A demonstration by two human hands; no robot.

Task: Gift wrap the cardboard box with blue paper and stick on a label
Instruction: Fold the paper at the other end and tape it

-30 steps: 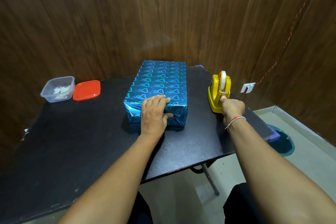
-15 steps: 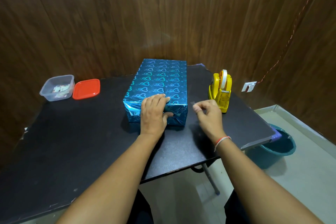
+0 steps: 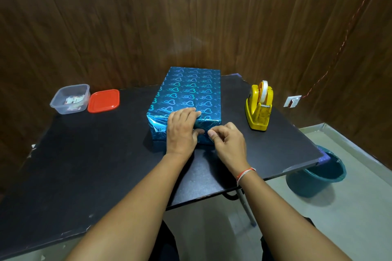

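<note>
While the left hand (image 3: pixel 182 131) presses flat on the wrapped box (image 3: pixel 186 99) mid-table, the right hand (image 3: pixel 228 143) seemingly pinches tape; next, stick the near flap squarely.

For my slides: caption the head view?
Left hand holds down the blue-wrapped box while right hand reaches its near end.

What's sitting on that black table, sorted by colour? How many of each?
Blue: 1, the wrapped box
Yellow: 1, the tape dispenser
Red: 1, the lid
Clear: 1, the plastic tub
Total: 4
</note>
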